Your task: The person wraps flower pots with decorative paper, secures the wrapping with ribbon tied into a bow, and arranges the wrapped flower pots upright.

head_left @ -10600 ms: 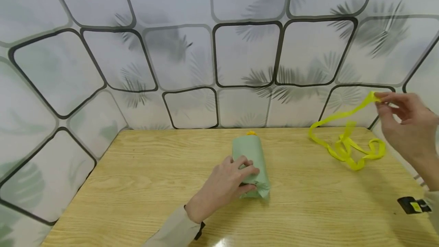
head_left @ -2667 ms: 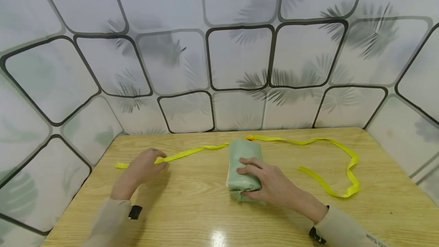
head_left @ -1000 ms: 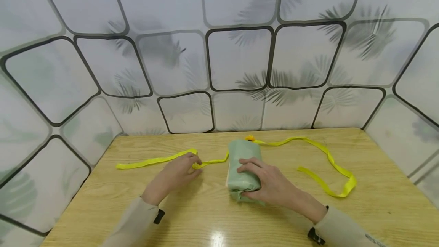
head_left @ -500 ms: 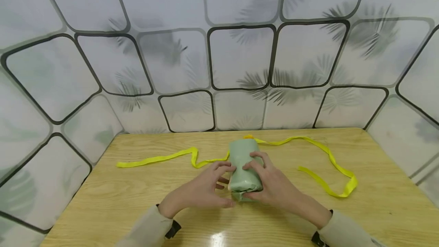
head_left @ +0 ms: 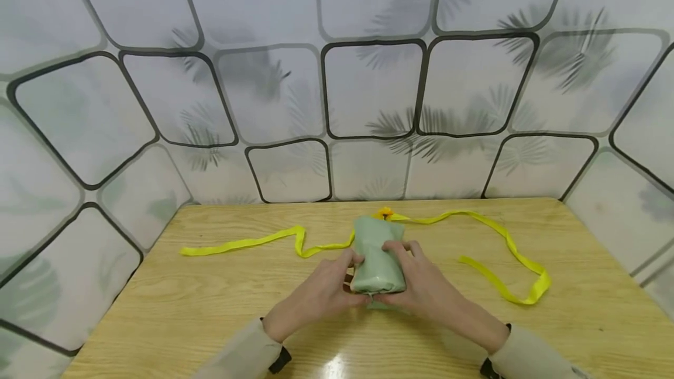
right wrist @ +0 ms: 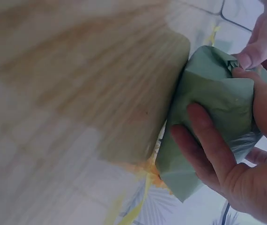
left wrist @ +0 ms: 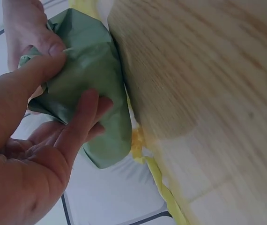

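Observation:
A package wrapped in pale green paper [head_left: 378, 253] lies on the table, its folded near end toward me. My left hand [head_left: 322, 288] grips its left side, thumb at the near end. From the right, my right hand [head_left: 429, 291] holds it, fingers over the top edge and thumb at the near end. Both wrist views show the thumbs close together on the folded paper and the fingers along the sides. A yellow ribbon [head_left: 239, 244] stretches left from the package, and more yellow ribbon [head_left: 502, 233] curves right. An orange flower [head_left: 385, 213] shows at the far end.
The wooden table [head_left: 221, 314] ends at the back against a patterned curtain [head_left: 376, 86], which also rises at both sides. The right part of the ribbon bends back toward the package in a loose hook.
Earlier my right hand held up the ribbon while my left held the package. Since then the ribbon was spread to both sides; my left hand let go of it and took the package's left side.

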The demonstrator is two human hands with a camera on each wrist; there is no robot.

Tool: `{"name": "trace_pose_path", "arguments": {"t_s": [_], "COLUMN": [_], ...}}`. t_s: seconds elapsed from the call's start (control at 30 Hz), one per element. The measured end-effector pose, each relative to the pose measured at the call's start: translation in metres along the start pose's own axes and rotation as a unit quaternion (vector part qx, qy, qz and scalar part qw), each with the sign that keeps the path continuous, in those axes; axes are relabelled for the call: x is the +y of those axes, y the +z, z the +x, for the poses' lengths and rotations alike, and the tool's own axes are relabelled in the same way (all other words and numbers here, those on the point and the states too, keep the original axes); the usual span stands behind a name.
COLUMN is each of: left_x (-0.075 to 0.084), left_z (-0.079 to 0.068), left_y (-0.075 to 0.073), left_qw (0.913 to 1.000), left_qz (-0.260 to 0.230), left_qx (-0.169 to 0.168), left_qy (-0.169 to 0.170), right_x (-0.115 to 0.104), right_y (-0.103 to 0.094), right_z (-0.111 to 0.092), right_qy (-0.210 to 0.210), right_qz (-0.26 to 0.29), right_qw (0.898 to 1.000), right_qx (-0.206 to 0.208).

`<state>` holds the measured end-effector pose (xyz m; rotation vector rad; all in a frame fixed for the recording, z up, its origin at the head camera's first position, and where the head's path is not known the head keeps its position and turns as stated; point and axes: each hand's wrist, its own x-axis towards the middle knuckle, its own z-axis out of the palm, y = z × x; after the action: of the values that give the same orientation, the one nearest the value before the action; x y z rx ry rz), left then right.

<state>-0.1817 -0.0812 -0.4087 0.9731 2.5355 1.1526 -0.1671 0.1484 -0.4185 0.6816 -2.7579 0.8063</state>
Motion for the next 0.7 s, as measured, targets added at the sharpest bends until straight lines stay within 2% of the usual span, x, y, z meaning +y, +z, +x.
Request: {"name": "trace_pose_path", "arguments": {"t_s": [0.13, 0.23, 0.3, 0.4, 0.53, 0.7], "left_x": [0.004, 0.011, 0.014, 0.013, 0.0, -0.019], "left_z": [-0.001, -0.001, 0.001, 0.013, 0.036, 0.059], "left_y": [0.002, -0.002, -0.008, -0.018, -0.029, -0.035], "left_qw": [0.9999, 0.9995, 0.9985, 0.9963, 0.9953, 0.9969], "left_qz": [-0.003, 0.015, 0.03, 0.044, 0.039, 0.027], "left_qx": [0.011, 0.026, 0.044, 0.069, 0.086, 0.074], "left_qy": [-0.003, 0.003, 0.011, 0.026, 0.02, -0.005], "right_x": [-0.001, -0.002, -0.001, 0.004, 0.016, 0.036], "right_y": [-0.001, -0.006, -0.011, -0.016, -0.016, -0.011], "right_z": [-0.004, -0.003, 0.003, 0.021, 0.048, 0.073], "right_qy": [-0.015, -0.036, -0.052, -0.06, -0.014, 0.048], "right_qz": [-0.011, -0.012, -0.011, -0.001, 0.038, 0.074], "right_qw": [0.999, 0.997, 0.995, 0.993, 0.996, 0.996], "right_qx": [0.032, 0.065, 0.084, 0.102, 0.086, 0.024]}}
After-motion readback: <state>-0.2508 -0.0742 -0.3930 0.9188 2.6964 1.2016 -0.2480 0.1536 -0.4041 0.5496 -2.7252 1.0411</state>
